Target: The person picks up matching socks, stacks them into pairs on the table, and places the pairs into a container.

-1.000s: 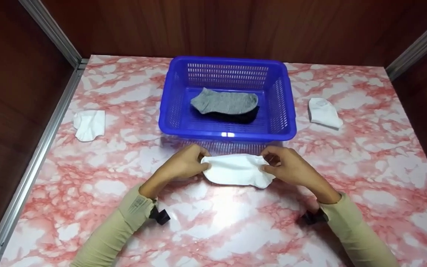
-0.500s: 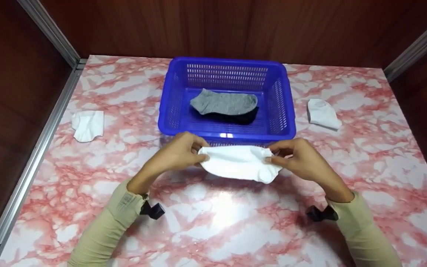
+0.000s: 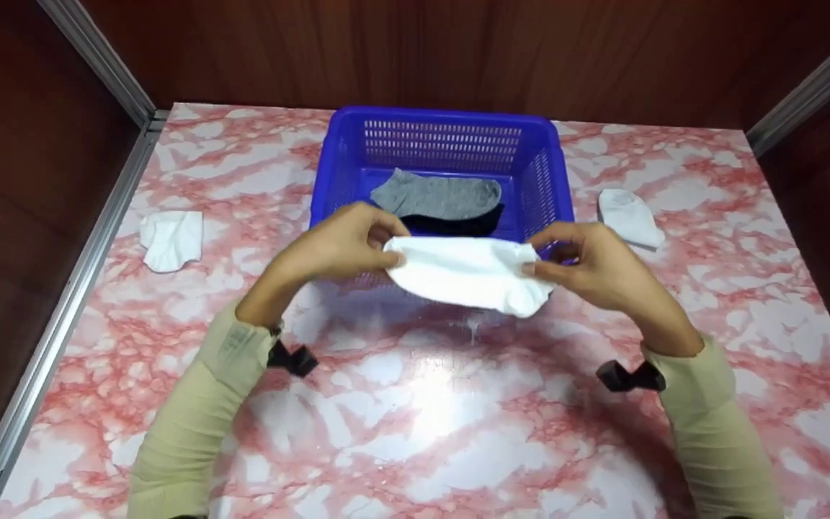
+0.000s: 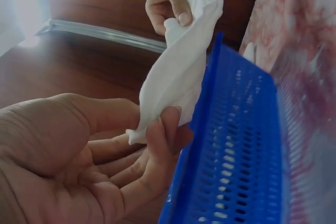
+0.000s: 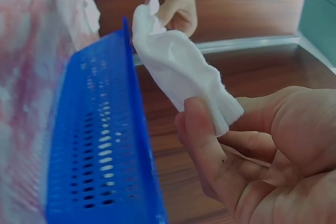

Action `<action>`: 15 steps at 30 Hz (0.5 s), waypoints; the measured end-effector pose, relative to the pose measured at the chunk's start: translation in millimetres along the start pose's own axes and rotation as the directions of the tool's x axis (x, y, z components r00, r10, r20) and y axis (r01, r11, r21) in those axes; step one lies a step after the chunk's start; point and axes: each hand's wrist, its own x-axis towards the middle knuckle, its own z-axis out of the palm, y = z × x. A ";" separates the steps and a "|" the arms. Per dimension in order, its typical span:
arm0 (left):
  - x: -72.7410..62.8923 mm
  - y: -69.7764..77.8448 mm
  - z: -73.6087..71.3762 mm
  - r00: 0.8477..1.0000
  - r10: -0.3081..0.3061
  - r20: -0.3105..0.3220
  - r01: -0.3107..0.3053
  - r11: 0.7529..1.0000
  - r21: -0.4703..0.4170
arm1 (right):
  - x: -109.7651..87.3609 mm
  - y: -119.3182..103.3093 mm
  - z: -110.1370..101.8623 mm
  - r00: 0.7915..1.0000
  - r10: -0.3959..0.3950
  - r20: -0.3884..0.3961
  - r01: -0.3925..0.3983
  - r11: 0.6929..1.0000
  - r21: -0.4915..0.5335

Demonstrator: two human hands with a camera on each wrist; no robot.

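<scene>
A white sock (image 3: 465, 274) is stretched sideways between the two hands, in the air over the front rim of the blue basket (image 3: 320, 173). My left hand (image 3: 346, 241) pinches its left end between thumb and fingers. At the other end, my right hand (image 3: 591, 263) pinches the sock near its bunched edge. Both wrist views show the white sock (image 4: 176, 72) hanging between the hands, beside the basket's perforated wall (image 5: 100, 145). Inside the basket lies a grey sock (image 3: 444, 196) on top of a black one (image 3: 483, 223). The sock covers part of the front rim.
One white sock (image 3: 172, 241) lies on the marbled table at the left, another (image 3: 630, 218) to the right of the basket. Brown wooden panels (image 3: 422, 50) with metal edging (image 3: 73, 317) enclose the table at the back and sides.
Both hands have lifted the white sock and carried it forward, from the table in front of the basket to over its front rim. The other socks and the basket have stayed put.
</scene>
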 end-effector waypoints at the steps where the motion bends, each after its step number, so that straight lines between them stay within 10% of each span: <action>1: 3.1 2.5 -3.8 1.000 0.008 0.013 -0.008 1.000 0.002 | 3.2 -1.4 -3.2 1.000 0.010 0.012 -0.010 1.000 0.013; 15: 59.3 12.4 -55.7 0.994 0.006 0.112 -0.012 0.998 0.054 | 74.5 -3.1 -40.9 0.978 0.095 0.188 -0.104 0.994 0.038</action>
